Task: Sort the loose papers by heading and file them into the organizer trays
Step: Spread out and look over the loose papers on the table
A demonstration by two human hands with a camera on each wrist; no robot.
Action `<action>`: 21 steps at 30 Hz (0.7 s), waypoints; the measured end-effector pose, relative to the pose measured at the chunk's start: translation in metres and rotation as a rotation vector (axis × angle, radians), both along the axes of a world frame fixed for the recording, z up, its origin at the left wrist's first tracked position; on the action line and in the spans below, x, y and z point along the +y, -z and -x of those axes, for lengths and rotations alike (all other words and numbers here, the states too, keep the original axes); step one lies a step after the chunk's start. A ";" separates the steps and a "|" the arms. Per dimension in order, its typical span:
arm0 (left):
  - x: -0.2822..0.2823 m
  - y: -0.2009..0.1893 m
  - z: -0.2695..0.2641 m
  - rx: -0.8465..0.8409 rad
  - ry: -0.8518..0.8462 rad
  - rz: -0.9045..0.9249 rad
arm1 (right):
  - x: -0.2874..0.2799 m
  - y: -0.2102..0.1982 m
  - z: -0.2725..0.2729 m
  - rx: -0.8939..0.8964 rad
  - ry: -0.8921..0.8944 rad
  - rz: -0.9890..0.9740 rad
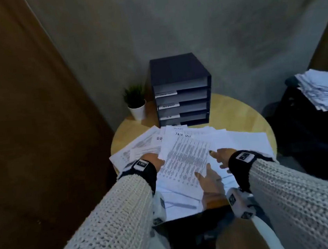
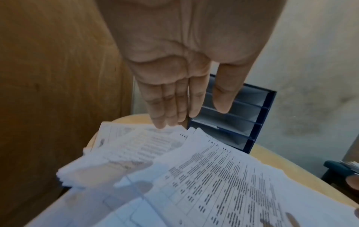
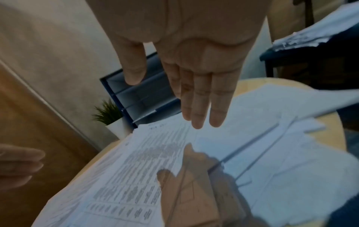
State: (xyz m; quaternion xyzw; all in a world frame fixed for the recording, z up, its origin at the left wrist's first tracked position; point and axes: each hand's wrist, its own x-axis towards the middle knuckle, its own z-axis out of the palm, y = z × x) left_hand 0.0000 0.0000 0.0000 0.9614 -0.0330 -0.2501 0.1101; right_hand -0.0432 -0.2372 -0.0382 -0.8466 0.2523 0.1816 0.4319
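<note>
We are holding both sets of fingers point(image 2: 170, 107) straight and released, left hand point(image 1: 153, 162) and right hand point(image 1: 221, 156) hovering over the loose papers point(image 1: 185, 156) lying fanned across the round desk point(image 1: 237, 114). The organizer trays point(image 1: 183, 101) are standing behind the papers.

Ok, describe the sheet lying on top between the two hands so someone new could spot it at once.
Start at the round wooden table with the dark organizer at its back. In front of it lies a spread of loose papers. The top sheet sits in the middle, between the left hand and right hand: a dense printed table under a handwritten heading.
</note>
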 end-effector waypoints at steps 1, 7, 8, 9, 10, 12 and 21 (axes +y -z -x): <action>0.000 0.008 -0.004 0.037 -0.010 0.000 | 0.001 0.007 -0.003 0.048 -0.006 0.009; -0.003 0.061 -0.039 0.202 -0.144 0.017 | -0.010 0.051 -0.025 0.160 0.100 -0.123; -0.005 0.065 -0.041 0.222 -0.154 0.011 | -0.012 0.056 -0.026 0.156 0.149 -0.171; -0.007 0.070 -0.043 0.240 -0.178 0.026 | -0.014 0.060 -0.028 0.160 0.193 -0.212; -0.008 0.075 -0.044 0.251 -0.202 0.047 | -0.017 0.066 -0.032 0.158 0.233 -0.263; -0.009 0.082 -0.044 0.247 -0.221 0.075 | -0.019 0.068 -0.038 0.174 0.343 -0.363; 0.003 0.096 -0.049 0.235 -0.164 -0.007 | -0.001 0.088 -0.058 0.286 0.282 -0.100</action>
